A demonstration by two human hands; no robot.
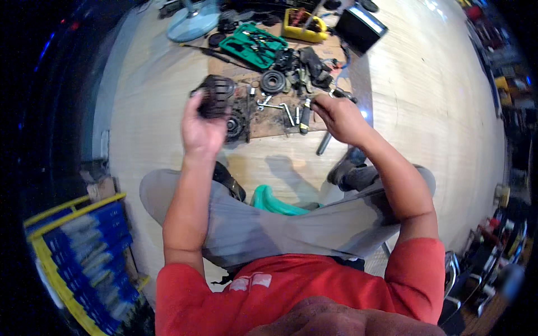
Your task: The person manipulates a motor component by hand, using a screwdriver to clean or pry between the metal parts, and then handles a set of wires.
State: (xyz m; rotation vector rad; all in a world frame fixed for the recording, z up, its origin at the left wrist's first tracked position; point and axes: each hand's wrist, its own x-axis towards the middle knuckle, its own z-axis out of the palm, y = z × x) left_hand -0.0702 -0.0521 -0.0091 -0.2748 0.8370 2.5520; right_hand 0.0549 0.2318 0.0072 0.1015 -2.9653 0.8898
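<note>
Left hand [200, 130] clamped on a dark ribbed drum [216, 95], raised above the board [269, 124]. Right hand [339, 117] fingers pinched together; whether they hold anything cannot be told. Between the hands on the board: wrenches [277, 106]. Beyond them, a pulley [273, 81] and green case [253, 45].

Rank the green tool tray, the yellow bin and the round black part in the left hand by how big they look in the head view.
1. Green tool tray, clearly largest.
2 and 3. Yellow bin and round black part look about alike; the part, held in the left hand, sits nearer the camera, so true order is unsure.
</note>
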